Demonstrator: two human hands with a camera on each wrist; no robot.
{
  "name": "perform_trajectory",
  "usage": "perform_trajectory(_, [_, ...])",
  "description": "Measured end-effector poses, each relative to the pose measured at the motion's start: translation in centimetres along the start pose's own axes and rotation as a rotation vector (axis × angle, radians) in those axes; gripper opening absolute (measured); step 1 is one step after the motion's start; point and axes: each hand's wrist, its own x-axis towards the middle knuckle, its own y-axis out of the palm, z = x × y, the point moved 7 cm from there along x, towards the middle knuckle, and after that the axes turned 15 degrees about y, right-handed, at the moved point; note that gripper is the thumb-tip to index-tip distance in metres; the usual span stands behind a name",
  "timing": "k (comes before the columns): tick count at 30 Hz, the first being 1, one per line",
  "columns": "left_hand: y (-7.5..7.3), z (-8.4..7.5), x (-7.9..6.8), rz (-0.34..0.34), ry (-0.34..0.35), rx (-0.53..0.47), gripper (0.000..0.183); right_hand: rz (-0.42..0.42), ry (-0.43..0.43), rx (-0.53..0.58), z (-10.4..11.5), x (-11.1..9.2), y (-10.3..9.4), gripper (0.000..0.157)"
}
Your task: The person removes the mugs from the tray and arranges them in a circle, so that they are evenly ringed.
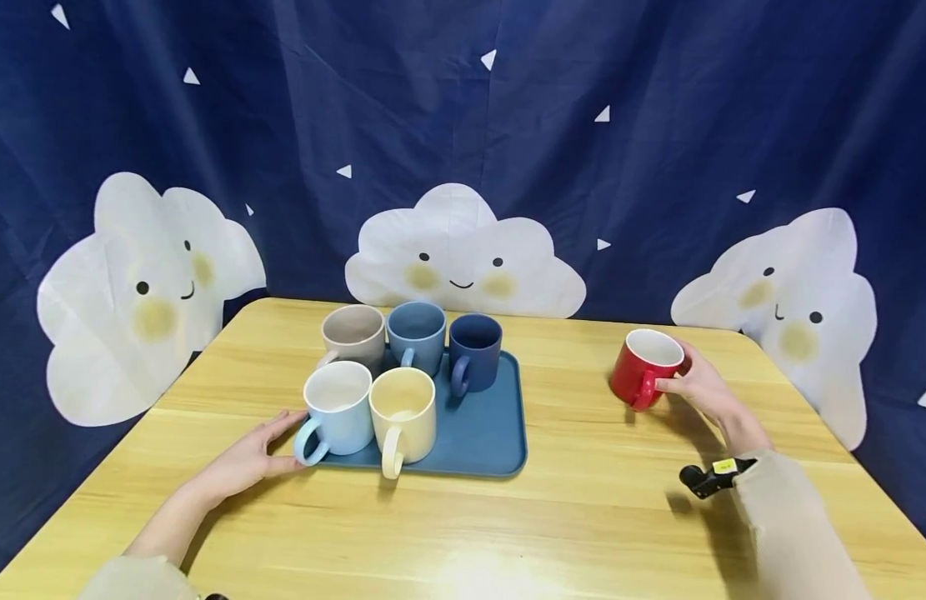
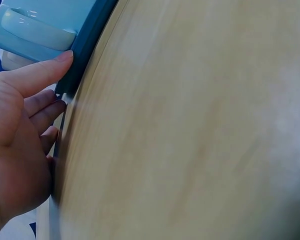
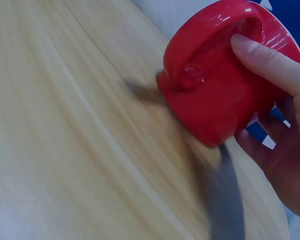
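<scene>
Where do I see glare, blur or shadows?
Head view: glare on the pale wooden table at the picture's bottom; left wrist view: wood grain blurred, hazy brightness at right; right wrist view: soft dark shadows beside the glossy red cylindrical mug.

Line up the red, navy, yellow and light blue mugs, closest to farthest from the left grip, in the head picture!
From the left grip:
1. Light blue mug, front left on the tray
2. Yellow mug, just right of it
3. Navy mug, farther right, toward the back
4. Red mug, far right, in the right grip
</scene>
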Motion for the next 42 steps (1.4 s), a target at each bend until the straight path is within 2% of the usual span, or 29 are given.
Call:
perform_trajectory(6, [-0.1,-0.2,0.1,0.003,0.011,0.009,0.082,0.010,-0.028,0.025,-0.3,0.7,-0.5,0.072])
perform_trajectory(10, [-0.1,-0.3,0.1,0.005,0.018,0.022,0.081,0.007,0.000,0.035,-0.5,0.9,-0.9,0.072])
perform_trajectory(16, [0.0,-0.4,0.0,0.005,0.022,0.035,0.081,-0.018,0.035,-0.012,-0.8,1.1,-1.4,0.072])
perform_trajectory(23, [-0.1,-0.5,0.0,0.001,0.016,0.041,0.081,-0.015,0.056,-0.015,-0.9,0.8,-1.5,0.072])
perform_trajectory(28, [0.0,-0.3,0.0,0.006,0.014,0.042,0.082,-0.007,0.048,0.035,-0.8,0.0,-1.7,0.070])
perform_trajectory(34, [-0.1,-0.3,0.0,0.009,0.017,0.041,0.082,-0.013,-0.011,0.134,-0.2,-1.7,-2.9,0.041])
perform_trajectory(38, [-0.2,-0.4,0.1,0.005,0.039,0.047,0.081,-0.012,-0.101,0.215,1.1,-2.8,-3.9,0.041])
perform_trajectory(42, [-0.2,-0.4,0.1,0.006,0.054,0.049,0.081,0.006,-0.198,0.262,3.6,-4.2,-4.4,0.040])
